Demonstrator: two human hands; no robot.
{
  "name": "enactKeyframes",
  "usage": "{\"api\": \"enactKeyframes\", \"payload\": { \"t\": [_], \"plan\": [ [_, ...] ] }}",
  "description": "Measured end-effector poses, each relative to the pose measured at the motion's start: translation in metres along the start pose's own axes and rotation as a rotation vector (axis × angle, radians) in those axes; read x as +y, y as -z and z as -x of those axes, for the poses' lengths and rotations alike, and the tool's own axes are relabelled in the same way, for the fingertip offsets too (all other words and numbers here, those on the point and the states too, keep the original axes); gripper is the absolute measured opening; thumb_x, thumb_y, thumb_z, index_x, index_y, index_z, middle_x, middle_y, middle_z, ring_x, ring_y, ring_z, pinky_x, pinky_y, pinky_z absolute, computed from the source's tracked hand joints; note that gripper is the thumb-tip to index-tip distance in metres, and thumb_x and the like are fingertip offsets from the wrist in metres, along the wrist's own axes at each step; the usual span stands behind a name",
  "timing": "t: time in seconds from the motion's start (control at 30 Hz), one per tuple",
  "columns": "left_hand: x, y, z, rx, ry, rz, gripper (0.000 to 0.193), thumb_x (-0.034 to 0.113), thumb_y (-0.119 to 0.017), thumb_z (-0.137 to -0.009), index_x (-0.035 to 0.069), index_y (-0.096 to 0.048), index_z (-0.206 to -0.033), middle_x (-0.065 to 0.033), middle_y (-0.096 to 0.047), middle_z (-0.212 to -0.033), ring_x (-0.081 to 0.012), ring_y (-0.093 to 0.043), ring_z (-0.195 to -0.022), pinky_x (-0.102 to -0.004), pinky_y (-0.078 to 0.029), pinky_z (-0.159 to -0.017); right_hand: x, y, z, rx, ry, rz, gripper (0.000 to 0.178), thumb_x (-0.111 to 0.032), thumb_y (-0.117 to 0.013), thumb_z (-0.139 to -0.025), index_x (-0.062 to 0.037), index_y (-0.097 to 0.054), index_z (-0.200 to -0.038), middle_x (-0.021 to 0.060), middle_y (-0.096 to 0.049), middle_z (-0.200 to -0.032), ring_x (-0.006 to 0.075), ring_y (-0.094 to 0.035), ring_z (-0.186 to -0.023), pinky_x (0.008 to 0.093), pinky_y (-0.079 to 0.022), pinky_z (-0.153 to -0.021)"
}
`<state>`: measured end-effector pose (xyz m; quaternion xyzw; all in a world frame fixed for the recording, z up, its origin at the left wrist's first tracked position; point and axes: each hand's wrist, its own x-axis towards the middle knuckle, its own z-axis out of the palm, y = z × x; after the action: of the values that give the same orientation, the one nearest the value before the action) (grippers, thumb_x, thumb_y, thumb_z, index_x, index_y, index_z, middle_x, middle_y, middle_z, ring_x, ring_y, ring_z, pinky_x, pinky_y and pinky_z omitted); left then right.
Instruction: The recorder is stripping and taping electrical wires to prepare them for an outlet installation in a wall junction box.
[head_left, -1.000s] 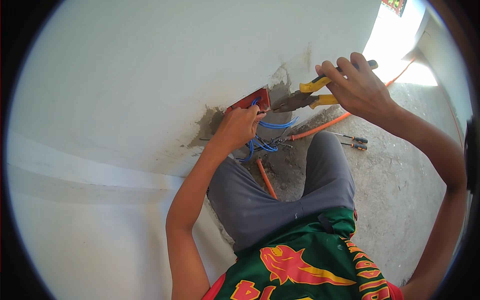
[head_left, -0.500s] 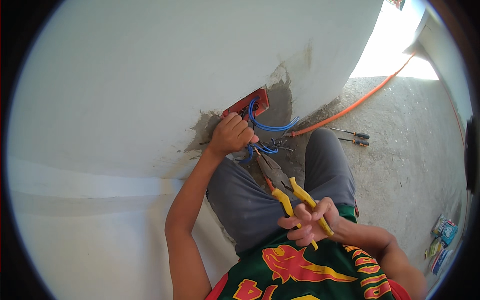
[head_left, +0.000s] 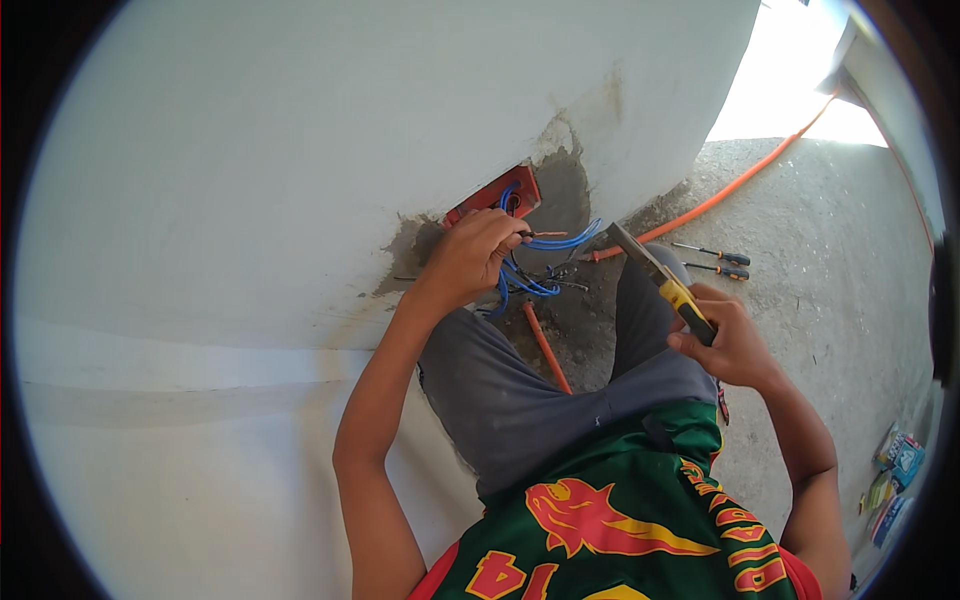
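At the wall, my left hand [head_left: 478, 250] pinches a black wire [head_left: 528, 235] whose stripped copper end [head_left: 551, 234] points right. Just behind the hand sits a red electrical box [head_left: 500, 193] set into the wall, partly covered by my fingers. Blue wires [head_left: 567, 241] loop out of it, and more blue and black wires [head_left: 530, 286] hang below. My right hand [head_left: 729, 340] is wrapped round the yellow and black handles of a pair of pliers [head_left: 652, 266]. Their jaws lie edge-on, tips near the ends of the blue wires, and whether they are parted I cannot tell.
An orange conduit [head_left: 720, 200] runs from near the wires across the concrete floor [head_left: 800, 330]. Another orange conduit [head_left: 545, 345] lies between my legs. Two screwdrivers [head_left: 722, 265] rest right of my knee. Colourful packages [head_left: 898, 465] lie far right. Rough grey mortar [head_left: 565, 195] surrounds the box.
The pliers have moved up and right from over my lap, turned edge-on, their handles now gripped together. My left hand has shifted slightly up and right, with the bare copper end now pointing right.
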<state>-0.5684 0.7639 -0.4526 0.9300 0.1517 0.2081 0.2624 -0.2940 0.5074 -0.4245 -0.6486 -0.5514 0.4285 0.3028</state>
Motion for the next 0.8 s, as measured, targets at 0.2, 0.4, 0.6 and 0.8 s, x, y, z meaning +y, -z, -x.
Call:
{"api": "enactKeyframes", "payload": {
  "t": [0.2,0.4,0.6,0.8],
  "plan": [
    [0.016,-0.003,-0.008,0.014,0.155,0.078,0.015,0.005,-0.055,-0.099,0.005,-0.058,-0.114,-0.0118,-0.068,-0.102,-0.0333,-0.066,-0.095,-0.0436,-0.051,-0.084,-0.007,0.042,-0.03,0.36,0.448,0.964,0.011,-0.008,-0.077,-0.081,-0.0006,-0.075,-0.088,0.0069,-0.062,-0.117,0.0235,-0.061,-0.091,0.0386,-0.054,-0.083],
    [0.0,-0.013,0.0,0.134,0.009,-0.066,0.012,-0.002,-0.055,-0.093,0.004,-0.056,-0.104,-0.0121,-0.07,-0.091,-0.0361,-0.068,-0.09,-0.0445,-0.051,-0.084,-0.04,0.069,-0.066,0.591,0.64,1.596,0.02,-0.015,-0.068,-0.093,-0.0079,-0.073,-0.11,0.0017,-0.049,-0.136,0.0208,-0.045,-0.13,0.0462,-0.036,-0.113],
    [-0.001,-0.014,-0.002,0.152,0.047,-0.021,0.008,-0.004,-0.055,-0.091,0.003,-0.053,-0.096,-0.0148,-0.069,-0.088,-0.0383,-0.067,-0.088,-0.0444,-0.05,-0.078,-0.049,0.075,-0.092,0.675,0.727,1.734,0.023,-0.02,-0.071,-0.093,-0.015,-0.072,-0.115,-0.0034,-0.041,-0.142,0.0176,-0.036,-0.138,0.0477,-0.023,-0.121],
    [0.002,-0.011,-0.002,0.14,0.062,0.006,0.008,-0.005,-0.053,-0.091,0.002,-0.052,-0.094,-0.0155,-0.068,-0.086,-0.038,-0.067,-0.087,-0.0439,-0.05,-0.076,-0.056,0.073,-0.1,0.698,0.79,1.785,0.027,-0.02,-0.073,-0.09,-0.0174,-0.071,-0.117,-0.0044,-0.041,-0.142,0.0162,-0.036,-0.138,0.0467,-0.023,-0.12]
  ]
}}
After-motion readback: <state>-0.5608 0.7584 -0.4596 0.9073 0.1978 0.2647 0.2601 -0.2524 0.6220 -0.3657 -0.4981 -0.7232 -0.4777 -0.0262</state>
